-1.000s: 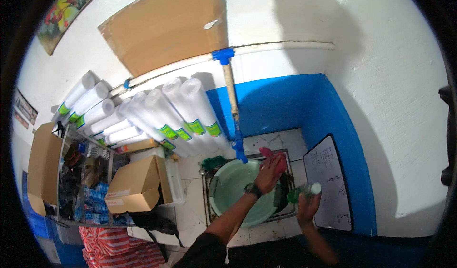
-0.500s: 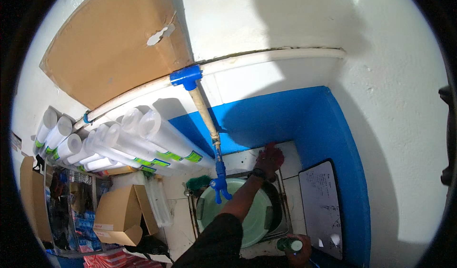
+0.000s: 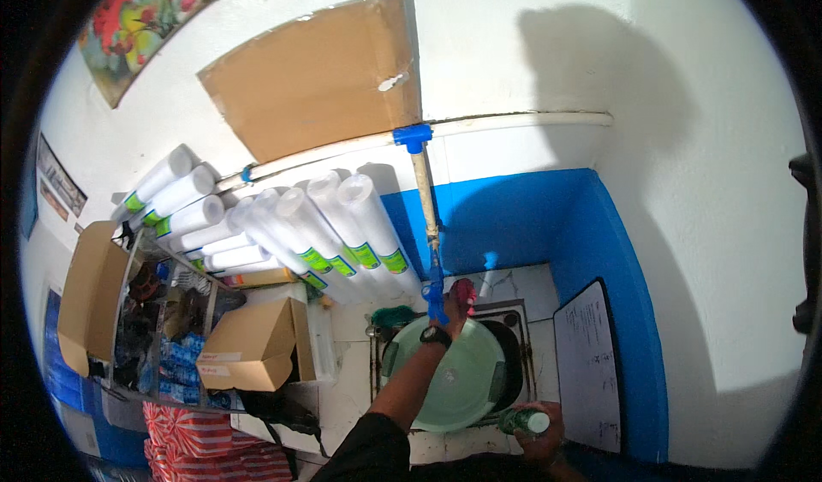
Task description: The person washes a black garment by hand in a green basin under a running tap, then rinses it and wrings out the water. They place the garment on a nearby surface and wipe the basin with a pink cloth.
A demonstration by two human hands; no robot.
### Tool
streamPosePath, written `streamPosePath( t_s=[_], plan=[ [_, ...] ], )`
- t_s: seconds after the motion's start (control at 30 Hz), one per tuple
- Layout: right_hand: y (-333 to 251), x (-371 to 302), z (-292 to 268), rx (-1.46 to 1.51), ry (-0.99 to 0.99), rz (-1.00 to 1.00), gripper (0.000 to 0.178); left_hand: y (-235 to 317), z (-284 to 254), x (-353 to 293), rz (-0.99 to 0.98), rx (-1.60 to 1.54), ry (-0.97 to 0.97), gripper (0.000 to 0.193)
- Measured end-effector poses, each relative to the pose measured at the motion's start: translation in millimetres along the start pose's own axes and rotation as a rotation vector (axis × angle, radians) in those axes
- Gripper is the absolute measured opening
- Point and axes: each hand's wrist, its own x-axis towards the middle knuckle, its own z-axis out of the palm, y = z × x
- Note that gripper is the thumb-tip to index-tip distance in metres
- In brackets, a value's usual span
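Note:
My left hand (image 3: 451,318), a dark watch on its wrist, is closed on a pinkish-red cloth (image 3: 464,294). It reaches over a pale green plastic basin (image 3: 467,388), right beside the blue tap (image 3: 434,298), which partly covers its fingers. Whether the hand touches the tap I cannot tell. At the lower right, my right hand (image 3: 548,439) grips a green bottle (image 3: 516,419) with a white cap, close to the basin's near right edge. The basin rests in a sink (image 3: 535,371), over a black vessel (image 3: 514,354) that shows at its right.
A green scrubber (image 3: 392,316) lies behind the basin. To the right, a whiteboard (image 3: 591,362) leans on the blue wall. White rolls (image 3: 368,217) stand along the back left, with an open cardboard box (image 3: 248,345) and a cluttered shelf (image 3: 175,311) nearer.
My left hand has moved with the cloth from the tiles behind the sink leftward to the tap. The view has swung left and up. My right hand still holds the bottle.

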Motion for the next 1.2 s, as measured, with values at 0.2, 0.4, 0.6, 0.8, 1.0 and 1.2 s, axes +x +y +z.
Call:
streamPosePath(
  t_s=[0.2, 0.4, 0.6, 0.8, 1.0, 1.2],
  plan=[
    [2, -48, 9, 0.224, 0.132, 0.055, 0.050, 51, -111, -122, -0.163, -0.400, 0.111, 0.034],
    [-2, -73, 23, 0.527, 0.088, 0.351, 0.049, 8, -167, -231, -0.660, -0.551, 0.329, 0.040],
    [0, -62, 56, 0.484, 0.000, 0.355, 0.039, 3, -200, -275, -0.749, -1.112, 0.389, 0.046],
    [-5, -51, 90, 0.615, -0.038, 0.350, 0.034, 33, -180, -263, -0.453, -1.196, 0.241, 0.054],
    [-7, -60, 88, 0.558, -0.071, 0.371, 0.041, 27, -138, -164, -0.086, -0.397, 0.169, 0.057],
    [39, -95, 61, 0.280, -0.022, 0.281, 0.044, -36, -28, -22, 0.016, 0.188, -0.317, 0.047]
  ],
)
